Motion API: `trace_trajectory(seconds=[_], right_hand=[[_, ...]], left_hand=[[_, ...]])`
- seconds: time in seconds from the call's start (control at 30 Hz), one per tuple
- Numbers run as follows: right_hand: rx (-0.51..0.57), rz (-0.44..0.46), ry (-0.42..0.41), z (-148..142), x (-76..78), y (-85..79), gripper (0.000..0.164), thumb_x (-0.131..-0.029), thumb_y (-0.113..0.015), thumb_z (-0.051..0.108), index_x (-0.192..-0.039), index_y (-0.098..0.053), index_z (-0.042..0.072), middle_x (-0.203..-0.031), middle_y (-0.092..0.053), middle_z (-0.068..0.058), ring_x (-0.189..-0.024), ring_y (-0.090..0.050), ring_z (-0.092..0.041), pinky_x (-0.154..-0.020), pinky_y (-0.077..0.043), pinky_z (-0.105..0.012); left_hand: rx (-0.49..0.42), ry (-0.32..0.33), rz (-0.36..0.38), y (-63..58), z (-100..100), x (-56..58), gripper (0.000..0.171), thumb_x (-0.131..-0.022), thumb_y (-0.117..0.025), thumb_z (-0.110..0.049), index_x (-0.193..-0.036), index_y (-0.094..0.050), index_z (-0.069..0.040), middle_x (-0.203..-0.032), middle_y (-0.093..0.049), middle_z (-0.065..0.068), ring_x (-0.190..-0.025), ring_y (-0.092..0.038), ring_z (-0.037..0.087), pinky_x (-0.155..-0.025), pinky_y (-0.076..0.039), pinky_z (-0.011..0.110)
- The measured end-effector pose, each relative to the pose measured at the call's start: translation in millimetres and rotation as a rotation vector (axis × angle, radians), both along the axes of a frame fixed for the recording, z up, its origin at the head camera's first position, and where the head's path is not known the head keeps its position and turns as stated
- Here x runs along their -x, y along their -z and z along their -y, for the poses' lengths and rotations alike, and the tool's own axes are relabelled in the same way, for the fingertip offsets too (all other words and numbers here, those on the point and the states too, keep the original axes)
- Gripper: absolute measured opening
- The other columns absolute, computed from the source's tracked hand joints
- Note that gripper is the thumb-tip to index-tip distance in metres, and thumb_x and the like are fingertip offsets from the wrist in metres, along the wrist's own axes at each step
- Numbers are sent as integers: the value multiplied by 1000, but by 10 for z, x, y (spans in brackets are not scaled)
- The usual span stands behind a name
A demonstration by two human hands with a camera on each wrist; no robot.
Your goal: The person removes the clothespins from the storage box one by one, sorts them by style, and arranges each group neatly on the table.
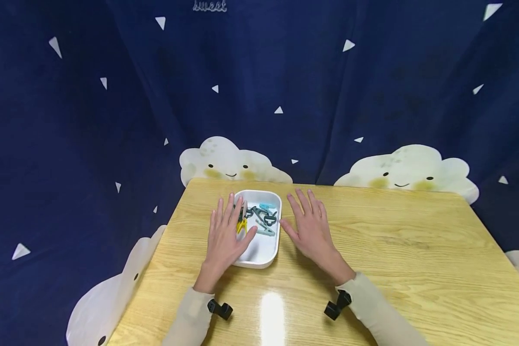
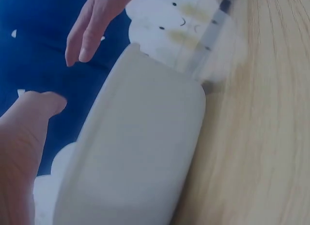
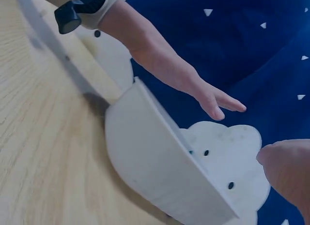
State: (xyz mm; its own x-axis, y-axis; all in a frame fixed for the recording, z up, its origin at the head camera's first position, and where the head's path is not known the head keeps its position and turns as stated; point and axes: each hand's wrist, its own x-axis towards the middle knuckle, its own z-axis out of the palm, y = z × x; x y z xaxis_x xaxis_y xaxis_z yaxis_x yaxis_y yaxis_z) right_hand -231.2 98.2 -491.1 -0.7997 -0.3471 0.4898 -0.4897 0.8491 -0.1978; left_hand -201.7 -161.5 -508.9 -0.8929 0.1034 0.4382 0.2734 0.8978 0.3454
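Observation:
A white plastic tub (image 1: 256, 253) stands on the table with several small clips inside. Among them are a yellow clip (image 1: 241, 226), a light blue clip (image 1: 266, 206), a pale green clip (image 1: 265, 231) and dark green clips (image 1: 269, 219). My left hand (image 1: 226, 239) hovers over the tub's left side, fingers straight, hiding part of the contents. Just right of the tub, my right hand (image 1: 312, 229) is held with fingers spread, its thumb near the rim. Neither hand holds anything. Both wrist views show the tub's outer wall (image 2: 140, 133), with the clips hidden inside.
The wooden table (image 1: 398, 250) extends widely to the right of the tub. Behind it hangs a dark blue curtain (image 1: 251, 62) with white triangles and smiling clouds. Each wrist wears a small black camera (image 1: 338, 304).

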Motion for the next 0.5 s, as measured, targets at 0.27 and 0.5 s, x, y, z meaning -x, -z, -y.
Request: trace_trajectory(seconds=[0.27, 0.5], right_hand=[[-13, 67, -113, 319, 123, 59, 64, -100, -66, 39, -154, -48, 8, -163, -37, -19, -152, -28, -42, -120, -27, -62], [-49, 168, -174, 517, 326, 152, 63, -98, -71, 40, -147, -54, 4, -147, -49, -18, -132, -42, -37, -114, -33, -54]], left_hand=[[56, 61, 84, 113, 117, 14, 111, -94, -55, -72, -168, -3, -8, -176, 6, 4, -162, 5, 27, -131, -9, 52], [45, 101, 94, 176, 172, 18, 117, -92, -54, -76, -167, -1, -4, -175, 11, 5, -162, 6, 25, -130, -16, 54]])
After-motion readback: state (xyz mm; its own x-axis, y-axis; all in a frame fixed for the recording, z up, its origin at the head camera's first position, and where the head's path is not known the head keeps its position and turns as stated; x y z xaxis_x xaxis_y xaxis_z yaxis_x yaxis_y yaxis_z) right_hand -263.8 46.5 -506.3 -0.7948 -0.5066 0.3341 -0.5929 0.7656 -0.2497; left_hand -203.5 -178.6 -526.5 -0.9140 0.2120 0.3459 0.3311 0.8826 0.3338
